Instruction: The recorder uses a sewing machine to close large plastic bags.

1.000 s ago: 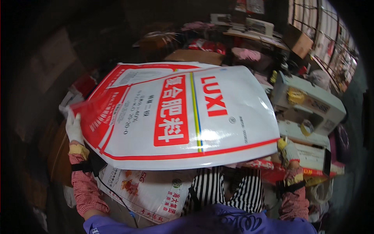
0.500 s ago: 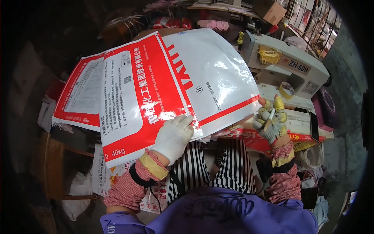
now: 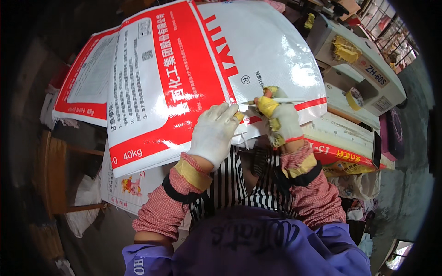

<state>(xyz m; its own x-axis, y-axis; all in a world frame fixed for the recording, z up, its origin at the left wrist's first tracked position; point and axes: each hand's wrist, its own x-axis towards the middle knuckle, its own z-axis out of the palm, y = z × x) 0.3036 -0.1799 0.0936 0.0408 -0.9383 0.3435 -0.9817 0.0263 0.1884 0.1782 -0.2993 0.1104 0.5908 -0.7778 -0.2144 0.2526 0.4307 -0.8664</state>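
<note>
A large glossy red-and-white printed sack (image 3: pixel 177 87) spreads in front of me, its near edge toward my lap. My left hand (image 3: pixel 214 133), in a white glove, closes on that near edge beside a red stripe, with its yellow-taped thumb tip by the edge. Just right of it, my right hand (image 3: pixel 276 115), gloved with yellow-taped fingers, grips a slim white pen-like tool (image 3: pixel 291 100). The tool's pointed tip faces left over the sack near my left fingers. I cannot tell whether the tip touches the sack.
A pale sewing machine (image 3: pixel 359 60) with a roll of yellow tape (image 3: pixel 354 99) stands at the right. A pale panel with a red printed edge (image 3: pixel 340 138) lies below it. A wooden frame (image 3: pixel 57 170) is at the left, near a white bag (image 3: pixel 87 198).
My right hand has moved left from beside the machine to the sack's near edge, bringing the white tool next to my left hand. My left hand has shifted slightly right and stays on the sack.
</note>
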